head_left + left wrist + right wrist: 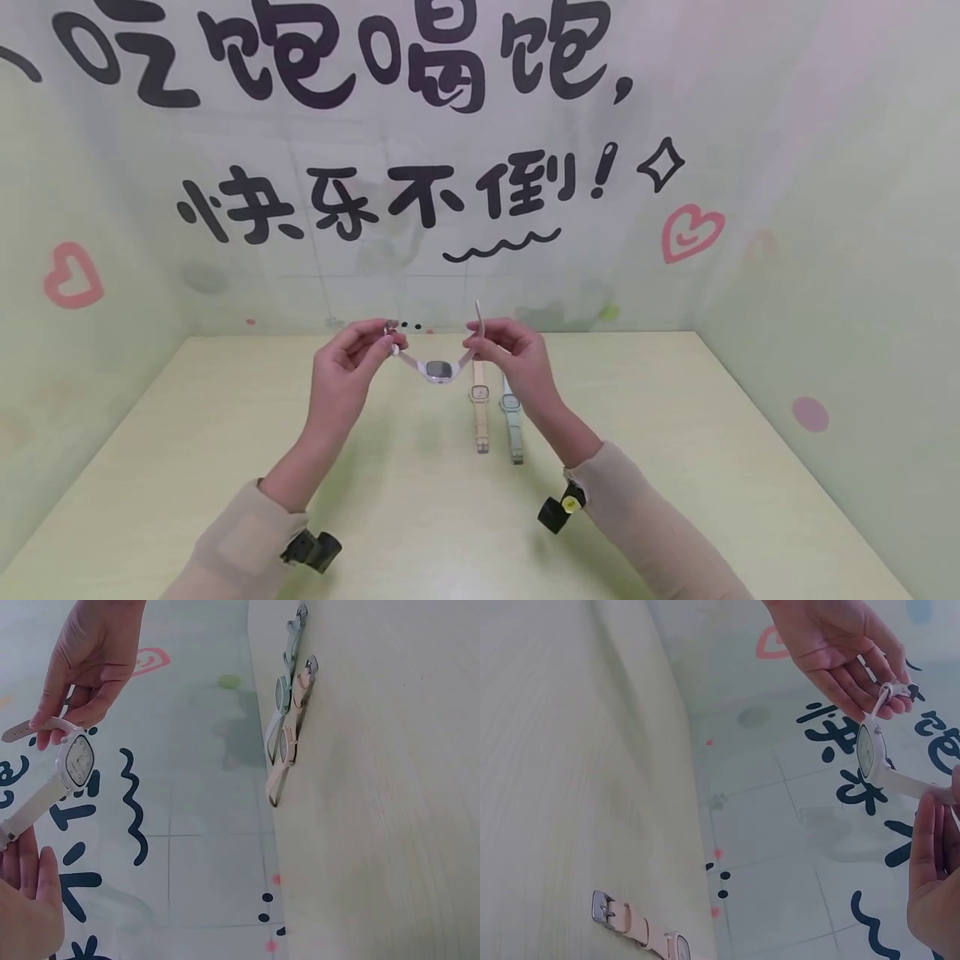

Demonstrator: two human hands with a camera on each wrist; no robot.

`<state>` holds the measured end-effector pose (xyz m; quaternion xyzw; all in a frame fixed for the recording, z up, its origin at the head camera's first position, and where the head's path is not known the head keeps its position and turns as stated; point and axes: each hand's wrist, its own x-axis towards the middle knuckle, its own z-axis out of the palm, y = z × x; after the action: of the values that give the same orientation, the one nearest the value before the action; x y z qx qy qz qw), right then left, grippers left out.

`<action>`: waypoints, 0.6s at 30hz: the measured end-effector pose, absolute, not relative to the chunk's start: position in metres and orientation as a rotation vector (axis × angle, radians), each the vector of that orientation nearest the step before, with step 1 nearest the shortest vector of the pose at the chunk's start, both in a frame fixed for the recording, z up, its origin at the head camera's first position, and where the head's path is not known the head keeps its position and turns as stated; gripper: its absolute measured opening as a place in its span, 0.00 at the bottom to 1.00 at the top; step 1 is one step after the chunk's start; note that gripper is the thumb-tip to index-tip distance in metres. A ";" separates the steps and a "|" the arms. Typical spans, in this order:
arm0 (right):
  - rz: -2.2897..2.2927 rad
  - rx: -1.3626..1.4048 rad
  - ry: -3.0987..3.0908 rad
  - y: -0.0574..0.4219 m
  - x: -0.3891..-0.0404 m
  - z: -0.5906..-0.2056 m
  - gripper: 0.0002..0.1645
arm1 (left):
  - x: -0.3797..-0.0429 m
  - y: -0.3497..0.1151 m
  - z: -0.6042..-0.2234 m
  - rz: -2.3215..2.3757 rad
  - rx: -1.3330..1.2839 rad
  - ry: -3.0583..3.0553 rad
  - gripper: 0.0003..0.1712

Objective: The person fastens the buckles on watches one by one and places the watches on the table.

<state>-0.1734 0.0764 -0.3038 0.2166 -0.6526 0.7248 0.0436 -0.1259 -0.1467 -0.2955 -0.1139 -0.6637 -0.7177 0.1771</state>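
Observation:
A white wristwatch [439, 371] hangs in a shallow curve between the two hands, above the table, its dial seen in both wrist views. The left hand [347, 360] pinches the strap's buckle end between thumb and fingers. My right hand [517, 354] pinches the other strap, whose tip sticks up past the fingers. Beneath and beside the right hand, a pink wristwatch [480, 393] lies stretched out on the table. Alongside it is a pale green wristwatch [512, 403], its upper strap partly hidden by the right hand in the head view.
The light wooden table [420, 517] runs back to a pale wall sheet [420, 292] printed with black characters and hearts. Similar side walls [840, 275] close in left and right. Each sleeve cuff carries a small black camera [553, 515].

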 end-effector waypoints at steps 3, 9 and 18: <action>2.135 0.705 -2.047 0.076 -0.173 -0.302 0.14 | -0.125 -0.146 -0.295 -2.001 -0.322 -1.909 0.17; 2.054 0.739 -2.133 0.080 -0.172 -0.302 0.14 | -0.124 -0.144 -0.294 -1.972 -0.328 -1.941 0.17; 1.984 0.747 -2.263 0.083 -0.171 -0.304 0.13 | -0.125 -0.138 -0.293 -1.994 -0.359 -1.939 0.16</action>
<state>-0.1712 0.0831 -0.3040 0.2410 -0.7296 0.6397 0.0204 -0.1252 -0.1382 -0.2928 -0.1264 -0.6815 -0.7010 0.1679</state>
